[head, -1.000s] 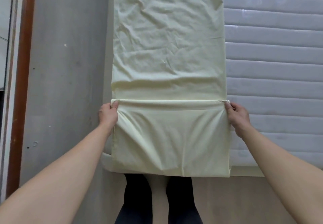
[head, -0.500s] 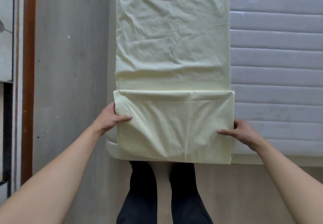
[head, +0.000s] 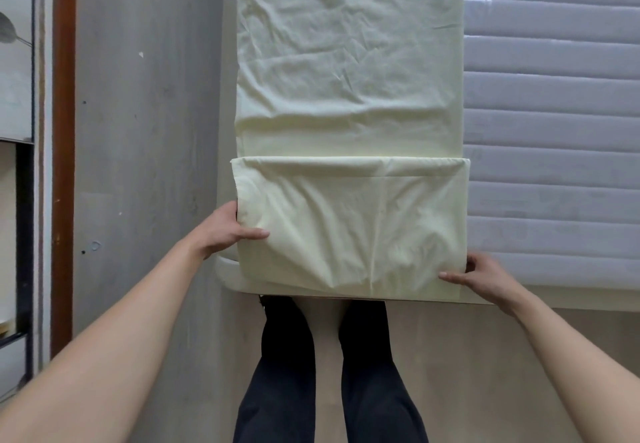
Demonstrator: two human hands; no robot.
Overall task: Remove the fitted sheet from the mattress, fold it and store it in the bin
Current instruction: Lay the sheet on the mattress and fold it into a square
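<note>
Fitted sheet of pale yellow-green cotton (head: 346, 62), one in number, is laid as a long folded strip on one grey ribbed mattress (head: 554, 131), its near end doubled over and its far end cut off by the frame. Two hands are seen: the left hand (head: 225, 231) pinches the flap's left edge and the right hand (head: 481, 278) its lower right corner; fingers beneath are hidden.
</note>
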